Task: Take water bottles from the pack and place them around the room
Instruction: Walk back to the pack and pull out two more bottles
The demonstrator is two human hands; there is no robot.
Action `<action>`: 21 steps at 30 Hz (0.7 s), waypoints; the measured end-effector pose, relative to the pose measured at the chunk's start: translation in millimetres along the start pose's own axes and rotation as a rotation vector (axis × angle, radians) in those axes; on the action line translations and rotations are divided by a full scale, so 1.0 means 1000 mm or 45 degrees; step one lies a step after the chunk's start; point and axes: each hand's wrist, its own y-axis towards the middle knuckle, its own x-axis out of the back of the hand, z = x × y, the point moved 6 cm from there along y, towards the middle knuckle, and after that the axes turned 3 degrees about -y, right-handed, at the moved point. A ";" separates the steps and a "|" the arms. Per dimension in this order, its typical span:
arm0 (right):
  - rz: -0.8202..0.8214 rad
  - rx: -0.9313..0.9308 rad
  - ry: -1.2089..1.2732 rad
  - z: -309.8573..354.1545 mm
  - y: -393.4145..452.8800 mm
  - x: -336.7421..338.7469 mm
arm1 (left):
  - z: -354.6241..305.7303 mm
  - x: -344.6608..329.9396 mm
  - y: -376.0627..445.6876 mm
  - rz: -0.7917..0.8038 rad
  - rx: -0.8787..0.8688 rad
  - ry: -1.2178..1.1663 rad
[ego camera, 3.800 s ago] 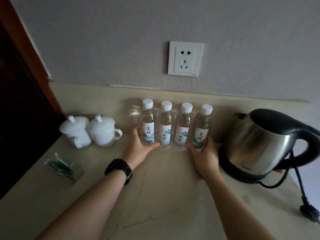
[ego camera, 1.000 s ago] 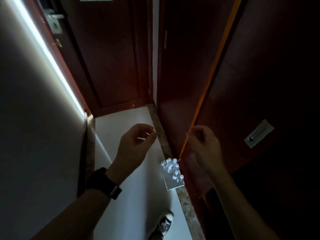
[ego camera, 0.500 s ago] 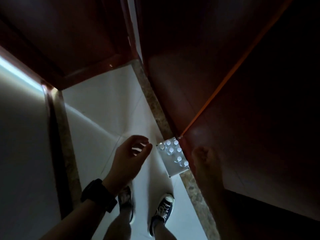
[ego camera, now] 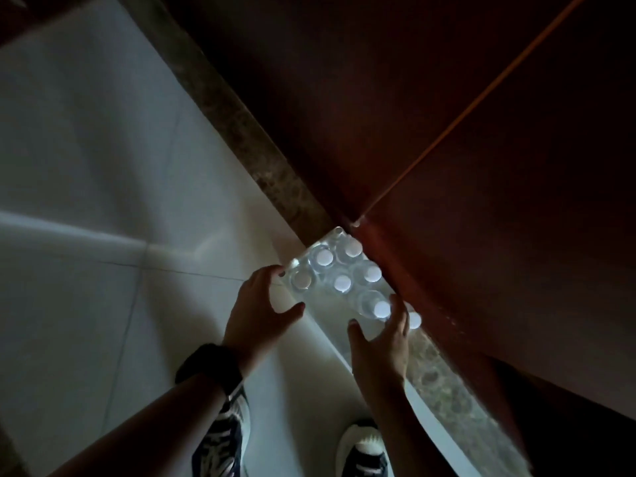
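A shrink-wrapped pack of water bottles (ego camera: pixel 339 270) with white caps stands on the floor against the corner of a dark wooden cabinet (ego camera: pixel 447 166). My left hand (ego camera: pixel 261 313) is spread at the pack's left edge, with a fingertip touching the wrap. My right hand (ego camera: pixel 380 344) hovers over the near end. Its thumb and fingers sit apart on either side of the nearest bottle's cap (ego camera: pixel 382 308). Another cap (ego camera: pixel 414 320) shows just right of that hand. A black watch (ego camera: pixel 210 368) is on my left wrist.
Pale floor tiles (ego camera: pixel 103 201) fill the left side. A brown stone strip (ego camera: pixel 241 125) runs diagonally along the foot of the cabinet. My two shoes (ego camera: pixel 364 452) stand on the floor just behind the pack. The light is dim.
I have turned from the counter with its row of bottles and bent down over the pack. Both hands have dropped from mid-air onto the pack's near end.
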 end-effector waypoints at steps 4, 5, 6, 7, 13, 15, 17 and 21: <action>-0.223 0.005 0.041 -0.049 0.034 -0.057 | 0.063 -0.059 0.051 0.042 -0.076 0.010; -0.304 0.025 0.046 -0.057 0.038 -0.064 | 0.072 -0.069 0.058 0.030 -0.109 0.018; -0.379 0.052 0.049 -0.063 0.042 -0.068 | 0.080 -0.078 0.065 0.007 -0.150 0.035; -0.436 0.077 0.050 -0.068 0.047 -0.072 | 0.085 -0.084 0.073 -0.030 -0.189 0.073; -0.485 0.035 0.082 -0.097 0.068 -0.097 | 0.095 -0.098 0.093 -0.246 -0.278 0.215; -0.451 0.033 0.088 -0.097 0.063 -0.099 | 0.089 -0.093 0.085 -0.222 -0.350 0.189; -0.380 -0.033 0.121 -0.091 0.051 -0.096 | 0.072 -0.083 0.069 -0.191 -0.413 0.157; -0.272 0.045 0.200 -0.038 0.005 -0.054 | 0.009 -0.044 0.028 -0.118 -0.437 0.084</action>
